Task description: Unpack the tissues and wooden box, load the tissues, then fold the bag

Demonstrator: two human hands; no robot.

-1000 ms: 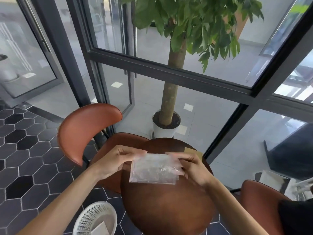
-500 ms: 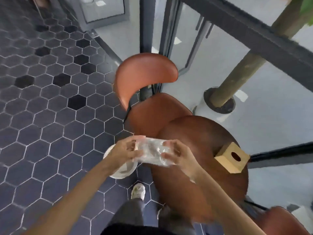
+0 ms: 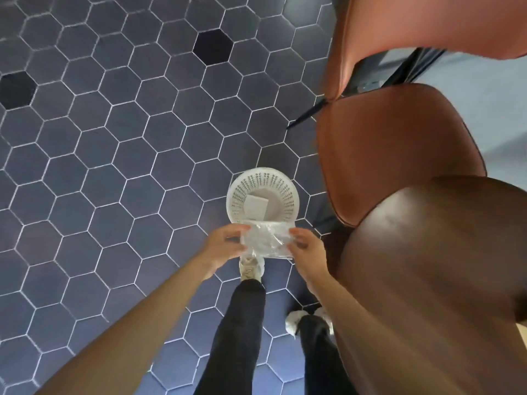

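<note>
A folded clear plastic bag hangs between both hands, off the table's left edge and just above the near rim of a white mesh basket on the floor. My left hand pinches the bag's left side. My right hand pinches its right side. The wooden box and the tissues are out of view, except maybe a tan sliver at the right edge that I cannot identify.
Inside the basket lies a white flat packet. The round dark wooden table fills the right. A brown leather chair stands beyond it. My legs and shoes stand on dark hexagonal floor tiles.
The view has swung down from the tabletop to the floor. Both hands have carried the folded bag left off the table to just over the white basket.
</note>
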